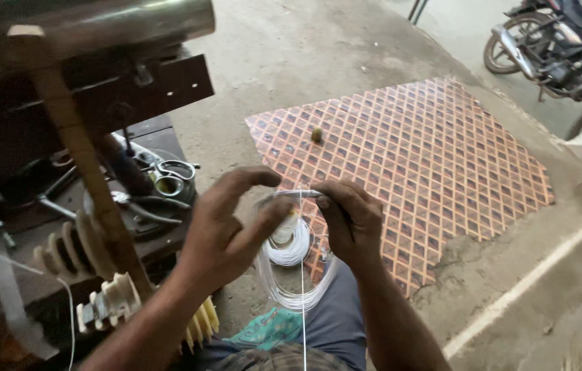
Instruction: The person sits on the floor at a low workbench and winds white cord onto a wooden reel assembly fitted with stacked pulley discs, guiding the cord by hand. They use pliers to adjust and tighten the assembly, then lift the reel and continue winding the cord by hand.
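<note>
Left hand (pixel 225 230) and right hand (pixel 349 220) pinch thin white wire coil (pixel 291 264), grips closed. Risk: loose loops slipping, tangling over the lap.

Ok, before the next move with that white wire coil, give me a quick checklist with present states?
1. Left hand on the white wire coil: ok, fingers touch its top.
2. Right hand pinching the small pale piece at the coil's top: ok.
3. Loops lying together, no tangle: cannot tell.
4. Single strand running down from the hands: ok, straight.
5. Metal scissors close by on the dark workbench: ok.
</note>
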{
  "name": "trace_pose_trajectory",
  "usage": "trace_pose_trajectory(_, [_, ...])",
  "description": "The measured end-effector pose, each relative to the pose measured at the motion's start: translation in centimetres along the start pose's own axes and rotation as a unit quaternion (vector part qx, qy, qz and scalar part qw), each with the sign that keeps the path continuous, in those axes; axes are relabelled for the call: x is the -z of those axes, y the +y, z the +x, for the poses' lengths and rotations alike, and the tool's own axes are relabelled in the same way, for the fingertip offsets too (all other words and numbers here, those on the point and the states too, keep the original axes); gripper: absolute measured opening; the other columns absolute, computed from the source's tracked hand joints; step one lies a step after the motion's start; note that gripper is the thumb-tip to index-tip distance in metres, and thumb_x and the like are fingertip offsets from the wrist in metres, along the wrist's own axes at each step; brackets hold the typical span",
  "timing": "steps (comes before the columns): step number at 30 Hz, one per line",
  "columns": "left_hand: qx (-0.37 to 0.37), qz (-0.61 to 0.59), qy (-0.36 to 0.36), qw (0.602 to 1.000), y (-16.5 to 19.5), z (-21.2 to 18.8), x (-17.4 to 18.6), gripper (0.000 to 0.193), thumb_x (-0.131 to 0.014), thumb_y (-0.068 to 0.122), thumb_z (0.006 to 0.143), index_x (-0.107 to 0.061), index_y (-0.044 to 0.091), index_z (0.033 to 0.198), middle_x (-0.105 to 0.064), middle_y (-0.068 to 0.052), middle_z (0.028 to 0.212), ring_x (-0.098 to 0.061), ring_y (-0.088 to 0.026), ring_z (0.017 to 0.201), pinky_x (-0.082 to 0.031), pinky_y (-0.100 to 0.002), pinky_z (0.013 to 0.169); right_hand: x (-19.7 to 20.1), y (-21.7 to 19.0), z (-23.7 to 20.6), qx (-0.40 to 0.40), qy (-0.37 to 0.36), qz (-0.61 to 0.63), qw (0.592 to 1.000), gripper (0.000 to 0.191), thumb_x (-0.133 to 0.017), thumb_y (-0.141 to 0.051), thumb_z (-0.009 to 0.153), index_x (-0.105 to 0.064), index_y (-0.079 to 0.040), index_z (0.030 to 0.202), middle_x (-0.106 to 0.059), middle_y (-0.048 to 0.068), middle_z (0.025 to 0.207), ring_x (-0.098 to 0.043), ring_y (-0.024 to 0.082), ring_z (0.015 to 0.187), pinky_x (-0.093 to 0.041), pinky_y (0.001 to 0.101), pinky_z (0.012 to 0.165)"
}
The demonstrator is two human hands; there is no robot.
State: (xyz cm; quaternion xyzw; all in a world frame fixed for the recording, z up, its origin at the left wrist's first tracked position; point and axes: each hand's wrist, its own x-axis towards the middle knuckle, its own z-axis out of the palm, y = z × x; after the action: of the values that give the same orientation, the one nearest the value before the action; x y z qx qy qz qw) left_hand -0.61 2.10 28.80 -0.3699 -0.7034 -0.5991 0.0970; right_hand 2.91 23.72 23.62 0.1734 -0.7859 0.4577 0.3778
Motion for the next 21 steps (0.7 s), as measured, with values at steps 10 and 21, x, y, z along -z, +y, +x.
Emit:
trace_pose_trajectory(10, [0.017,0.244,-0.044,0.969,-2.2,-0.4,-1.1,0.026,-0.076,0.014,0.090,-0.075,0.006,0.116,-0.078,-0.014,0.091,-0.075,-0.027,0.087,-0.058,-0.042,0.079,-1.5,-0.1,-0.5,-0.045,-0.049,0.030,0.997,0.014,-0.067,-0.004,0.101,-0.072,-0.001,0.114,-0.074,0.010,0.098,-0.066,0.012,0.082,-0.052,0.0248,0.074])
trace_pose_trajectory(21, [0.096,-0.174,0.111,0.974,-5.1,-1.1,-0.4,0.030,-0.071,-0.003,0.095,-0.054,0.001,0.119,-0.075,-0.014,0.106,-0.076,-0.020,0.106,-0.064,-0.032,0.090,-2.3,1.1,-1.1,-0.065,-0.086,0.011,0.994,0.016,-0.068,-0.005,0.099,-0.074,-0.001,0.114,-0.070,0.008,0.087,-0.060,0.012,0.072,-0.048,0.0281,0.065])
